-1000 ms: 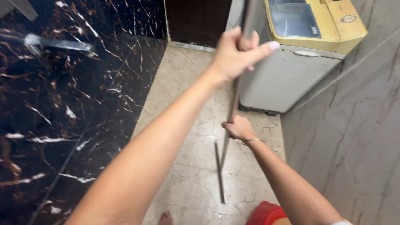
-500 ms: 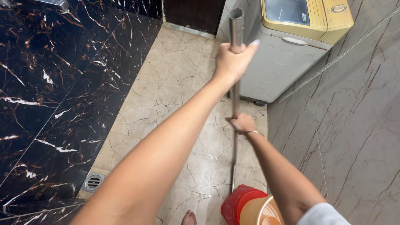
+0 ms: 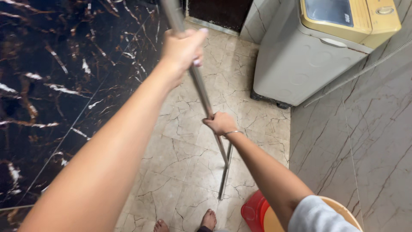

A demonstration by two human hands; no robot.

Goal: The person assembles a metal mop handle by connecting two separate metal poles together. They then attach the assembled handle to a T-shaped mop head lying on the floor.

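Beige marble floor [image 3: 180, 172], dark marble wall on the left. Head view: left hand [image 3: 182, 49] grips the metal pole [image 3: 201, 92] high, fingers wrapped tight; right hand [image 3: 220, 123] clasps it lower. Pole slants to the floor beside a red bucket [image 3: 254, 211]; washing machine [image 3: 309, 60] stands beyond.

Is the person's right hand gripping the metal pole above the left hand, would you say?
No, the left hand grips the metal pole higher, the right hand lower.

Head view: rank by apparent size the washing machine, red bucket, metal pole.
1. Grey washing machine with yellow lid: largest area.
2. Long shiny metal pole: longest but thin. Left hand and right hand each hold it.
3. Red plastic bucket: smallest, though partly hidden by the arm and cut off by the frame, so unsure.
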